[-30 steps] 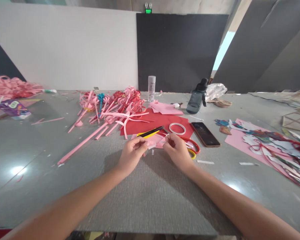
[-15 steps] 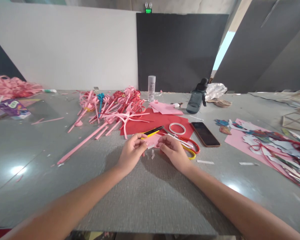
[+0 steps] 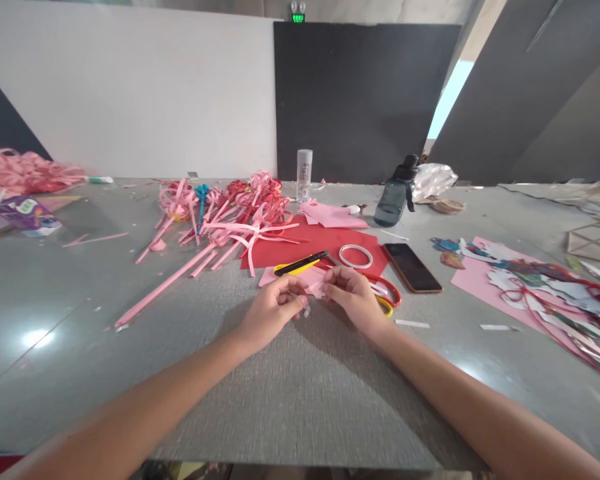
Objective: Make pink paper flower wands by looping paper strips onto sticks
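Observation:
My left hand is closed in a pinch near the table's middle. A small pale scrap shows by its fingertips; whether it is held or lies on the table I cannot tell. Just across from it, my right hand pinches too, with a tiny pale bit at its fingertips that is too small to name. Pink paper lies under and beyond the fingers. A black and yellow utility knife rests past my left hand. Scissors with red and yellow handles lie partly hidden behind my right hand.
Red paper bears a roll of white tape. Pink paper-strip flowers lie left of it, one long stem reaching forward. To the right are a phone, a water bottle and paper cutouts. A clear cylinder stands behind.
My hands have come closer together, the left one moving right and slightly down. The white strip that showed between them is no longer plainly visible. More of the utility knife shows.

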The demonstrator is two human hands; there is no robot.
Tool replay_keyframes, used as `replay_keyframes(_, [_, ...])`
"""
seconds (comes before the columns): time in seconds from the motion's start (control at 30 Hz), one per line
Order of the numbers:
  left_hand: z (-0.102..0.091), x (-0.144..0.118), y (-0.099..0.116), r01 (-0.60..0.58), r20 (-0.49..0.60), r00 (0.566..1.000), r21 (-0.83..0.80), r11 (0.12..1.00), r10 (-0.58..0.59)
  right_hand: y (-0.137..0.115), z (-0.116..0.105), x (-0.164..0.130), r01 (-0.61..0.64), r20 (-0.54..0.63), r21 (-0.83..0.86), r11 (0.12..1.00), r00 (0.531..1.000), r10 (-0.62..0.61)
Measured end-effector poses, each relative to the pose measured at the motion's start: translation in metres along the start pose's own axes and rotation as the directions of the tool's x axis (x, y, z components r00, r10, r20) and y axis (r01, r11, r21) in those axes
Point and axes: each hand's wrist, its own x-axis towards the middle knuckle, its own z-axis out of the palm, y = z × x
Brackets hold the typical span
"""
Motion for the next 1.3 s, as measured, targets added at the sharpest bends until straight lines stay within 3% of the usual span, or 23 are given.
replay_keyframes(0.23, [0.002, -0.002, 0.0, 0.012, -0.003, 1.0, -0.042, 0.999, -0.012, -0.003, 0.006, -0.004, 0.028, 0.08, -0.076, 0.997, 0.997, -0.022])
replay_keyframes(0.53, [0.002, -0.004, 0.0, 0.019, 0.018, 1.0, 0.016, 1.0, -0.019, -0.002, 0.005, -0.006, 0.101, 0.088, -0.203, 0.974, 0.993, -0.084])
replay_keyframes(0.7, [0.002, -0.005, 0.003, 0.02, 0.011, 1.0, -0.047, 0.999, -0.02, -0.005, 0.006, -0.009, 0.143, 0.095, -0.304, 0.942, 0.988, -0.119])
replay_keyframes(1.03, [0.001, -0.002, 0.005, 0.025, -0.094, 0.995, -0.075, 0.997, -0.032, -0.007, 0.006, -0.015, 0.244, 0.149, -0.419, 0.875, 0.969, -0.198])
replay_keyframes(1.3, [0.0, -0.002, 0.003, 0.024, -0.067, 0.997, -0.081, 0.996, -0.029, -0.004, 0.009, -0.012, 0.066, 0.148, -0.164, 0.984, 0.988, -0.041])
